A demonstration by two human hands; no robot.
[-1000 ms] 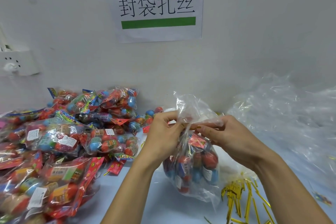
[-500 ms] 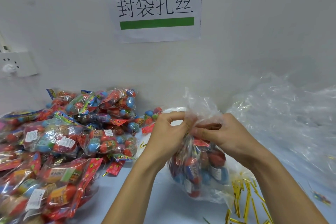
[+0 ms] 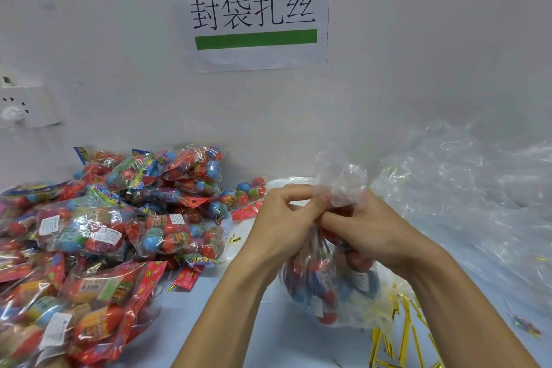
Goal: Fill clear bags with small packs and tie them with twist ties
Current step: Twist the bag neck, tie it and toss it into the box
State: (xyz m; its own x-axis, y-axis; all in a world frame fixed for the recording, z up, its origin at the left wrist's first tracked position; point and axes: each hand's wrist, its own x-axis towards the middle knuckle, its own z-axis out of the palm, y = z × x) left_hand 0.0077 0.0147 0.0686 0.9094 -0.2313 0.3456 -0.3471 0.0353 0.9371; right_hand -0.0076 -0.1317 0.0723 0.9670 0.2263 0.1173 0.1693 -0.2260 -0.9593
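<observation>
At the middle of the worktop [image 3: 209, 337], in the head view, both hands are meeting at the gathered neck of a clear bag [image 3: 331, 284]. The left hand [image 3: 286, 224] is pinching the neck from the left, and the right hand [image 3: 373, 233] is curling round it from the right, so each grip is clamped on the bag. Whether a tie is already round the neck is hidden by the fingers. The bag is standing roughly upright, its long axis running from the worktop up to the crumpled mouth above the knuckles; its lower half, full of red and blue packs, is blurring behind the film and the wrists. Gold ties [image 3: 403, 335] are lying just beside the bag at lower right, partly cut off by the bottom edge. A pile of filled bags [image 3: 104, 236] is crowding the left side and running off the left edge. Loose clear film [image 3: 472, 194] is heaping against the wall on the right. Open worktop is showing between the pile and the left forearm. A sign [image 3: 254, 9] is hanging on the wall, and an outlet [image 3: 24, 105] is sitting at far left.
</observation>
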